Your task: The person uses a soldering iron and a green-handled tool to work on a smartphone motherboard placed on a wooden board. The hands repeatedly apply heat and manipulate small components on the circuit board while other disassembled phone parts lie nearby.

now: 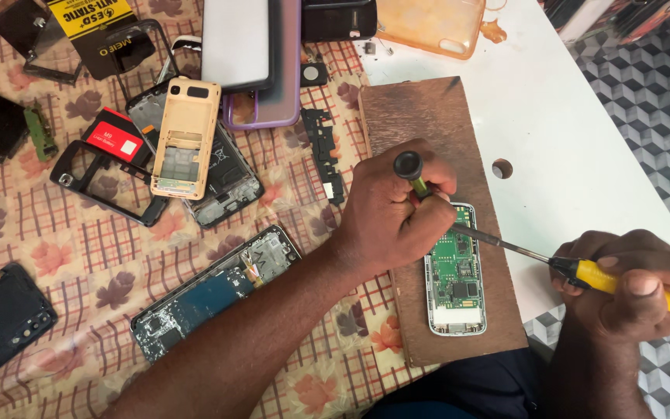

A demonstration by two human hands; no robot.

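Green circuit board point(454, 268) looks fragile on the wooden block point(428, 124); left hand point(393, 213) pinches a small screwdriver point(412, 172), right hand point(633, 283) grips a yellow-handled tool point(622, 283).

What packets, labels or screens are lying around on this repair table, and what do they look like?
Yellow-and-black bag: top left edge, flat, bold yellow panel on black.
Red label: left of the beige phone shell, small red rectangle with a white square.
Dark screen: lower left corner, black glossy rectangle, switched off.
Pale screen panel: top centre, grey-white rectangle, resting in a purple case.
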